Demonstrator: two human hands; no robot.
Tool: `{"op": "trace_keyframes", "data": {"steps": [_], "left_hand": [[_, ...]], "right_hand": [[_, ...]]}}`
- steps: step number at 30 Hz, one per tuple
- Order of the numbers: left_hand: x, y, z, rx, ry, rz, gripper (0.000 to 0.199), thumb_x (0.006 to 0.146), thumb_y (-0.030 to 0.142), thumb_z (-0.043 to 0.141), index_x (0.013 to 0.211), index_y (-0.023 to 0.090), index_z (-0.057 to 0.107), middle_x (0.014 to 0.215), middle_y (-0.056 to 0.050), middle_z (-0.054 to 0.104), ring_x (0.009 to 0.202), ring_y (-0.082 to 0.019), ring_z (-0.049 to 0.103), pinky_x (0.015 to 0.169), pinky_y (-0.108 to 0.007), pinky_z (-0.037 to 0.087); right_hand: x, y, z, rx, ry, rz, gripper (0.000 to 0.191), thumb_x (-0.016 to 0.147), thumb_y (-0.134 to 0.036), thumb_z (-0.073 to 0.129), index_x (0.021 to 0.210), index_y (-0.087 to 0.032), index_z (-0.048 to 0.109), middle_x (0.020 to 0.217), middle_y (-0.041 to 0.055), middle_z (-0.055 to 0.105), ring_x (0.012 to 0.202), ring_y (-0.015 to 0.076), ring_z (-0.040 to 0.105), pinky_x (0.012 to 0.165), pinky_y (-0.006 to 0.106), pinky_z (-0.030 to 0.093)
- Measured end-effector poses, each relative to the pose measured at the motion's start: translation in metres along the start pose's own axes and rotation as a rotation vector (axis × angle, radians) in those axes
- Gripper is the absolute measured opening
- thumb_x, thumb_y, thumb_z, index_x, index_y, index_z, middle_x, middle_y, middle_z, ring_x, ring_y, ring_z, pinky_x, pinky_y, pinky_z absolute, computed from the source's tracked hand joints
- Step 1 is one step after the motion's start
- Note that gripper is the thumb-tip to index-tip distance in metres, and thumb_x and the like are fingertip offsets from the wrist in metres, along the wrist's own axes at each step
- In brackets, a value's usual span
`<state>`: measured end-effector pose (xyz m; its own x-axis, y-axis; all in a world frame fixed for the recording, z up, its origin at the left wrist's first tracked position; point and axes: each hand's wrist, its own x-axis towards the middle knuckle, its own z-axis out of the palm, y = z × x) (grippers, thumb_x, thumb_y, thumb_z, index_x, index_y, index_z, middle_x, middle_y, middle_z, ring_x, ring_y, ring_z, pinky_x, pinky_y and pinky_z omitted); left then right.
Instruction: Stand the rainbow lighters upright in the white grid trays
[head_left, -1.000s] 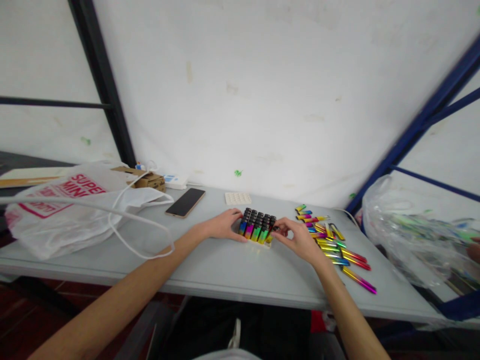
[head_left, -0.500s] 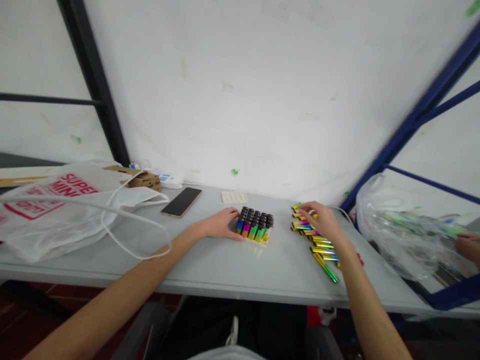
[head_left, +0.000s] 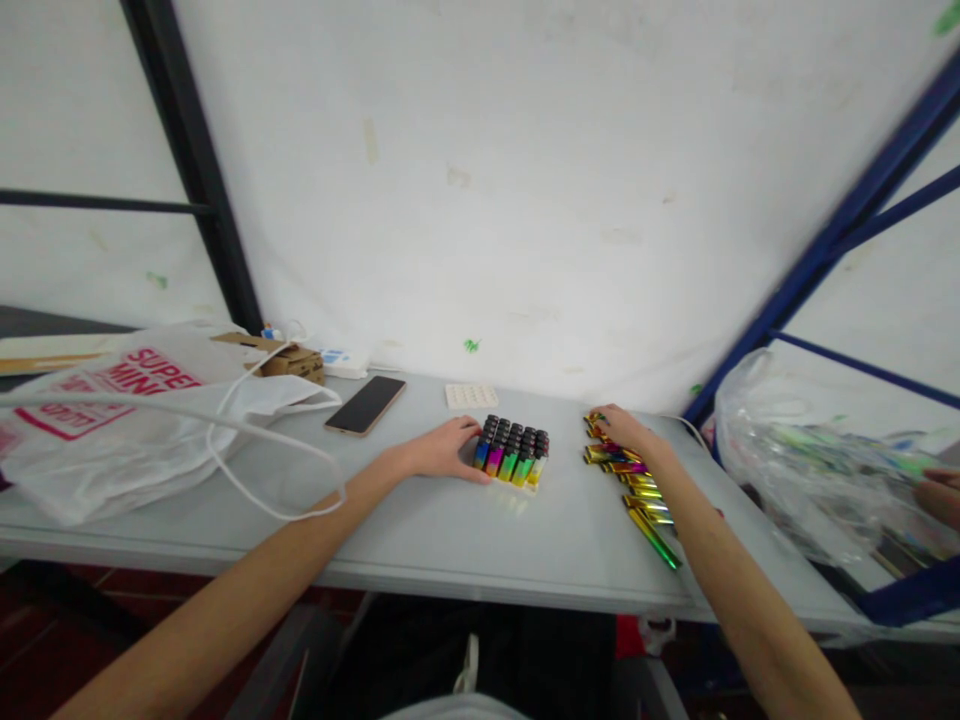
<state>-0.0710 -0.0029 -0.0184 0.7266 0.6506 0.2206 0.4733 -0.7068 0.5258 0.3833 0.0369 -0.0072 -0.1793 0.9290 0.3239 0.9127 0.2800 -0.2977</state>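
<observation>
A tight block of disposable lighters [head_left: 510, 458] stands upright in a pale holder, black tops up and rainbow-coloured bodies below. My left hand [head_left: 448, 450] grips its left side, thumb at the front and fingers behind. To the right lies a loose row of shiny metallic sleeves [head_left: 641, 487], gold, green and multicoloured. My right hand [head_left: 624, 428] is over the far end of this row, its fingers bent together onto a sleeve there. The hand and forearm cover part of the row.
A phone [head_left: 366, 405] lies left of the lighters, and an empty white holder [head_left: 471, 396] sits behind them. A white plastic bag [head_left: 135, 420], a looping white cable [head_left: 247, 505] and a cardboard box [head_left: 296, 364] occupy the left. Clear plastic bags [head_left: 787, 470] are beyond the blue frame; another person's hand [head_left: 937, 495] shows there.
My right hand has moved slightly back and left, lowering its fingers onto the far end of the sleeves. My left hand stays on the lighter block.
</observation>
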Motion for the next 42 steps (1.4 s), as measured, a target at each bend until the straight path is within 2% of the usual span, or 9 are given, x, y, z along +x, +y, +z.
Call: {"op": "trace_keyframes", "data": {"steps": [6,15,19,23,27,30,34,38,42], "left_hand": [[0.001,-0.001,0.001,0.01,0.024,0.013,0.081,0.074,0.075,0.086,0.132,0.02,0.069,0.142,-0.016,0.065,0.133,-0.039,0.06,0.117,-0.047,0.047],[0.0,0.0,0.001,0.019,0.018,0.015,0.081,0.076,0.075,0.085,0.132,0.02,0.07,0.142,-0.016,0.065,0.132,-0.039,0.06,0.117,-0.046,0.047],[0.0,0.0,0.001,0.007,0.017,0.003,0.084,0.074,0.075,0.086,0.135,0.021,0.068,0.143,-0.015,0.064,0.133,-0.039,0.06,0.117,-0.047,0.047],[0.0,0.001,0.001,0.021,-0.003,-0.01,0.083,0.075,0.075,0.086,0.133,0.019,0.068,0.143,-0.017,0.063,0.133,-0.04,0.06,0.118,-0.047,0.046],[0.0,0.001,0.001,0.018,-0.004,-0.007,0.081,0.077,0.073,0.086,0.134,0.018,0.067,0.145,-0.018,0.062,0.134,-0.039,0.059,0.118,-0.047,0.047],[0.0,0.0,0.002,0.018,-0.004,-0.019,0.084,0.075,0.074,0.086,0.135,0.018,0.066,0.145,-0.018,0.062,0.135,-0.039,0.059,0.118,-0.046,0.046],[0.0,-0.003,0.003,0.033,-0.007,-0.016,0.086,0.077,0.076,0.085,0.137,0.017,0.065,0.145,-0.018,0.062,0.135,-0.038,0.059,0.119,-0.044,0.046],[0.0,-0.003,0.002,0.017,-0.001,0.0,0.082,0.076,0.072,0.087,0.135,0.019,0.067,0.144,-0.016,0.064,0.132,-0.037,0.061,0.116,-0.043,0.048],[0.0,-0.003,0.002,-0.011,0.008,0.008,0.084,0.075,0.071,0.088,0.138,0.019,0.067,0.147,-0.017,0.063,0.133,-0.038,0.06,0.116,-0.046,0.048]], "right_hand": [[-0.01,-0.003,-0.012,-0.227,-0.259,0.045,0.023,0.094,-0.023,0.068,0.109,-0.016,0.084,0.118,0.0167,0.081,0.107,0.0275,0.075,0.106,0.035,0.055],[-0.014,-0.013,-0.023,-0.066,-0.322,0.053,0.027,0.087,-0.029,0.079,0.111,-0.019,0.077,0.114,0.0103,0.082,0.097,0.0255,0.075,0.089,0.032,0.058],[-0.011,-0.023,-0.024,0.023,-0.291,0.015,0.024,0.081,-0.028,0.082,0.104,-0.021,0.079,0.106,0.0079,0.083,0.093,0.0257,0.075,0.086,0.033,0.058],[-0.014,-0.031,-0.026,0.063,-0.282,-0.004,0.022,0.085,-0.037,0.077,0.099,-0.021,0.081,0.099,0.0077,0.084,0.09,0.0265,0.074,0.084,0.034,0.058],[-0.021,-0.042,-0.036,0.152,-0.245,-0.063,0.033,0.092,-0.049,0.069,0.101,-0.02,0.083,0.105,0.0103,0.084,0.092,0.028,0.073,0.089,0.037,0.057],[-0.025,-0.055,-0.045,0.263,-0.138,-0.071,0.046,0.093,-0.06,0.066,0.105,-0.019,0.083,0.097,0.0095,0.082,0.079,0.0249,0.069,0.079,0.037,0.055],[-0.027,-0.078,-0.047,0.518,0.045,-0.013,0.058,0.087,-0.071,0.073,0.108,-0.017,0.079,0.079,0.0053,0.074,0.067,0.0196,0.057,0.065,0.033,0.05],[-0.027,-0.112,-0.038,0.806,0.182,0.055,0.056,0.084,-0.078,0.074,0.086,-0.023,0.069,0.074,0.0016,0.066,0.073,0.0198,0.06,0.068,0.031,0.054],[-0.034,-0.158,-0.025,1.212,0.132,0.07,0.057,0.088,-0.081,0.069,0.084,-0.026,0.055,0.086,0.0022,0.069,0.083,0.021,0.068,0.076,0.036,0.062]]}}
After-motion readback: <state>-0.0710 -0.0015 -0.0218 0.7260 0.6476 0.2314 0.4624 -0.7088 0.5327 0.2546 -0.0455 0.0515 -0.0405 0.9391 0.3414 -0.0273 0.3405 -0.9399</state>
